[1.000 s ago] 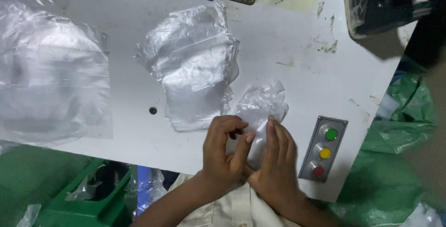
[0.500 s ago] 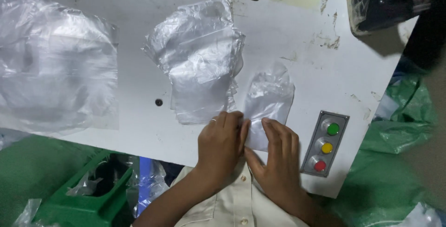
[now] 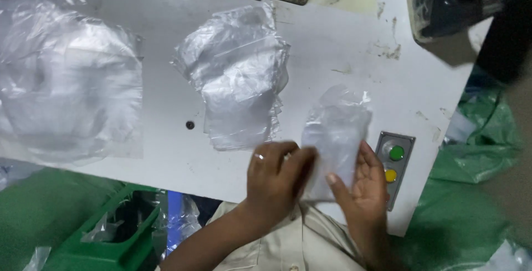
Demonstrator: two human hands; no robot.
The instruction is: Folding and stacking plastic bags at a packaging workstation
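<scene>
Holding a small clear plastic bag (image 3: 337, 138) flat near the white surface's (image 3: 343, 44) front edge, the left hand (image 3: 277, 179) pinches its lower left side while the right hand (image 3: 360, 185) closes on its lower right, just beside a grey button box (image 3: 394, 165). A stack of clear bags (image 3: 238, 77) lies left of it.

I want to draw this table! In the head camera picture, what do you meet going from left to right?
Big crumpled clear plastic bag → small dark hole in the table → stack of clear plastic bags → small clear bag held by both hands → grey button box with green and yellow buttons.
</scene>
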